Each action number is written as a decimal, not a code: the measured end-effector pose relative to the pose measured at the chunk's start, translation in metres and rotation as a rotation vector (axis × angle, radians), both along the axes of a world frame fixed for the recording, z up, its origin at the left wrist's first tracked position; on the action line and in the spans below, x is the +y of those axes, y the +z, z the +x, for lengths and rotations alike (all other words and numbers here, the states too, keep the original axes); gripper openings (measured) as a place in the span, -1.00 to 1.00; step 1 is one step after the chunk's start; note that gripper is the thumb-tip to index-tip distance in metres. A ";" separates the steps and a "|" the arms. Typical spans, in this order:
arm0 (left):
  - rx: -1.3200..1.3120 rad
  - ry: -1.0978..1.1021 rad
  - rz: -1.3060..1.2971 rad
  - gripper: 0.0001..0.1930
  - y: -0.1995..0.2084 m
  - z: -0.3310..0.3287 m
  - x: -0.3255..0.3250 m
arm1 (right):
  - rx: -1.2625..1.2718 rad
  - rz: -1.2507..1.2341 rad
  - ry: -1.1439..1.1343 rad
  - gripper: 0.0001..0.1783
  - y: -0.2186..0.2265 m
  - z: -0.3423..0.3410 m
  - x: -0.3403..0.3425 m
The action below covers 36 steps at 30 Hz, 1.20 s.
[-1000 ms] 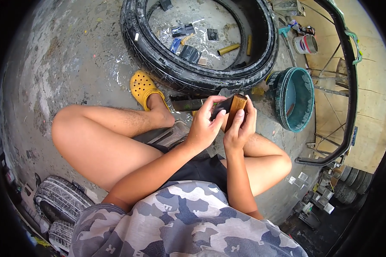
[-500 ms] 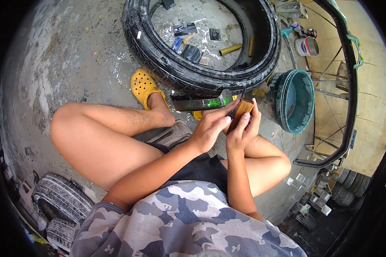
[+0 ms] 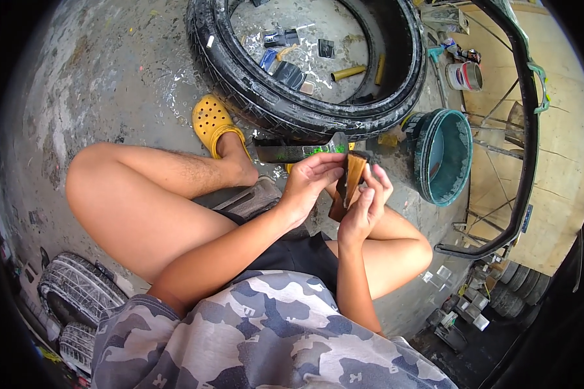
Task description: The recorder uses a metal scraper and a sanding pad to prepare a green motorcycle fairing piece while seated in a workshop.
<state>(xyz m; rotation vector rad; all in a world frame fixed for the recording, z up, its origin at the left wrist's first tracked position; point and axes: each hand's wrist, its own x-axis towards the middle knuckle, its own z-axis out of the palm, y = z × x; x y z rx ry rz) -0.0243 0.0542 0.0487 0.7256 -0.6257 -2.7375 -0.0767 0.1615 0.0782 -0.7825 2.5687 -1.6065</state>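
Observation:
My left hand (image 3: 307, 188) and my right hand (image 3: 365, 206) hold a narrow brown block (image 3: 353, 179) between them, above my lap. It looks like wood, with a lighter yellowish-brown face and a dark side; its exact kind is unclear. The left fingertips pinch its upper left edge. On the other side, my right thumb and fingers grip it, some fingers lifted. Just beyond lies a black strip-like piece (image 3: 298, 152) with bright green marks, partly hidden behind the left fingers. Past it lies a big black tyre (image 3: 272, 104) flat on the floor.
Inside the tyre ring lie black scraps (image 3: 289, 75) and yellowish tubes (image 3: 348, 73). A teal bucket (image 3: 442, 188) stands to the right, with a white pail (image 3: 461, 76) farther off. A black curved frame (image 3: 529, 129) rises at the right. More tyres (image 3: 84, 285) are at lower left.
The block has turned more upright, showing its lighter face and a brown lower end. My left hand has shifted from lying across it to pinching its edge.

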 end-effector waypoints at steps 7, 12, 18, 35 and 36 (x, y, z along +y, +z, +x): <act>-0.117 -0.009 -0.160 -0.72 -0.011 0.002 -0.001 | -0.371 -0.053 -0.035 -0.60 0.008 -0.001 -0.015; -0.235 0.129 -1.205 -0.70 -0.022 -0.003 -0.032 | -0.265 0.201 0.032 -0.61 -0.004 -0.031 -0.014; -0.420 -0.302 -1.461 -0.58 -0.039 -0.005 -0.051 | 0.171 0.532 0.287 -0.53 -0.009 -0.054 -0.027; -0.420 -0.423 -1.485 -0.65 -0.045 -0.009 -0.049 | 0.295 0.525 0.274 -0.55 -0.024 -0.050 -0.029; -0.436 -0.428 -1.498 -0.66 -0.045 -0.011 -0.052 | 0.290 0.493 0.292 -0.55 -0.024 -0.046 -0.022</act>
